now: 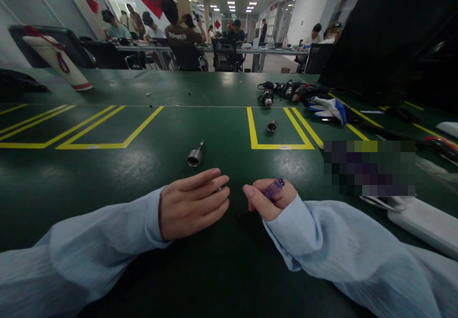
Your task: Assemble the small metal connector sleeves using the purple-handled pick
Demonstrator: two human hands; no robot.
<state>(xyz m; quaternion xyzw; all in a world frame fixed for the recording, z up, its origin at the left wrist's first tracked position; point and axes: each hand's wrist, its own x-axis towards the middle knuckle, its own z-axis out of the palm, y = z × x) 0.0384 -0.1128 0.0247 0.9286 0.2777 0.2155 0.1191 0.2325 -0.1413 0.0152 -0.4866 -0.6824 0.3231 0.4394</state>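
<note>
My left hand [195,206] is stretched out above the green table, back of the hand up, fingers slightly apart and its thumb hidden. A tiny pale glint shows between its fingers; I cannot make out what it is. Facing it, my right hand [274,199] is closed around a screwdriver [274,189] with a see-through purple handle. The dark shaft points down and left towards my left hand. Just beyond my left fingers lies a metal hole saw [195,157], its thin shank pointing away. A second hole saw [272,126] rests inside a yellow-taped box farther right.
Black corded tools [267,97] and a blue-and-white glove [327,109] lie at the back right. A white case [425,222] sits right of my right arm. A white bag-like object [57,60] leans at the far left. People sit at tables beyond.
</note>
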